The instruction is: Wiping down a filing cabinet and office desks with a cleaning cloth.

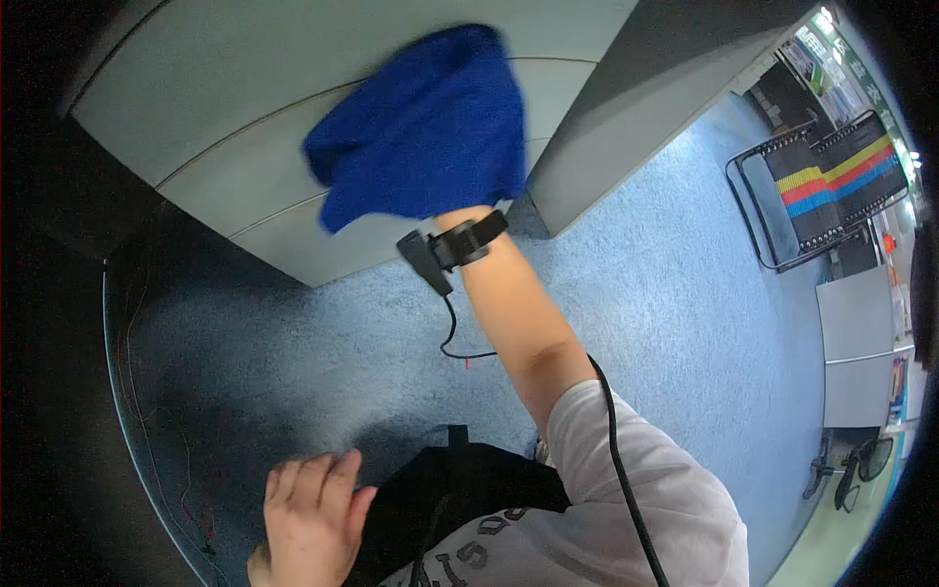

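Observation:
A blue cloth (421,117) lies against the grey drawer fronts (215,78) of a cabinet, covering my right hand (460,217), which holds it there; the fingers are hidden beneath it. A black strapped device (430,256) with a cable sits on my right wrist. Down at the lower left, my left hand (310,504) is raised with loosely bent fingers slightly apart and nothing in them.
Right of the cabinet stands a grey side panel (636,98). A folding lounger with coloured stripes (831,176), white units (856,323) and an office chair (861,470) line the right side of the blue floor (685,323). Thin wires (186,460) run along the left.

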Motion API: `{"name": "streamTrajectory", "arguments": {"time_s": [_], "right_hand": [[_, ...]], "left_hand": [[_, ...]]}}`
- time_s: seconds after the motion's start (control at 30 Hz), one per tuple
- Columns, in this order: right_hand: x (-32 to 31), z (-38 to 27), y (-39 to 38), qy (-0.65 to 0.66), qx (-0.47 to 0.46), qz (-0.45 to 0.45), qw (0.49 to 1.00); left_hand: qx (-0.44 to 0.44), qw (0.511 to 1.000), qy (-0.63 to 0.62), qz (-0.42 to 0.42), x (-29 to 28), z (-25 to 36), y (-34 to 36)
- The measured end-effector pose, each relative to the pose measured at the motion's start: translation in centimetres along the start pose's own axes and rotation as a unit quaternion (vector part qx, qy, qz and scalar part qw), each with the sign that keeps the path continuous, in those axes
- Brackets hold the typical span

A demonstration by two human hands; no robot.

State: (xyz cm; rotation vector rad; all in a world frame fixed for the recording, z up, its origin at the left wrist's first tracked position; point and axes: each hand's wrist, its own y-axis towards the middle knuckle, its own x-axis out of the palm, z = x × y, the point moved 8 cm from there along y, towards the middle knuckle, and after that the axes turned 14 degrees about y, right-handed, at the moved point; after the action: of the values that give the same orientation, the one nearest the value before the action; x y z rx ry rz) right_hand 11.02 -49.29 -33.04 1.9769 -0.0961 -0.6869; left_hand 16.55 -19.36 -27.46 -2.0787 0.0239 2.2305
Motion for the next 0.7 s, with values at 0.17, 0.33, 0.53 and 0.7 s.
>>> {"name": "streamTrajectory", "arguments": {"time_s": [0.17, 0.33, 0.53, 0.7], "right_hand": [[-1.8, 10.2, -4.4, -0.130, 0.158, 0.031, 0.978], [2.7, 12.8, -8.1, -0.203, 0.247, -0.045, 0.946], [11.2, 8.7, -11.1, -0.258, 0.168, -0.273, 0.911], [10.3, -5.0, -7.0, -0.089, -0.039, -0.215, 0.972]], "left_hand": [[-0.071, 0.997, 0.023, 0.010, 0.4, -0.8, -0.5], [-0.098, 0.994, 0.048, 0.008, 0.0, -1.1, -0.4], [-0.096, 0.995, 0.018, 0.006, 1.7, -2.3, 1.4], [-0.091, 0.996, 0.012, 0.009, 0.8, -0.7, 1.1]]}}
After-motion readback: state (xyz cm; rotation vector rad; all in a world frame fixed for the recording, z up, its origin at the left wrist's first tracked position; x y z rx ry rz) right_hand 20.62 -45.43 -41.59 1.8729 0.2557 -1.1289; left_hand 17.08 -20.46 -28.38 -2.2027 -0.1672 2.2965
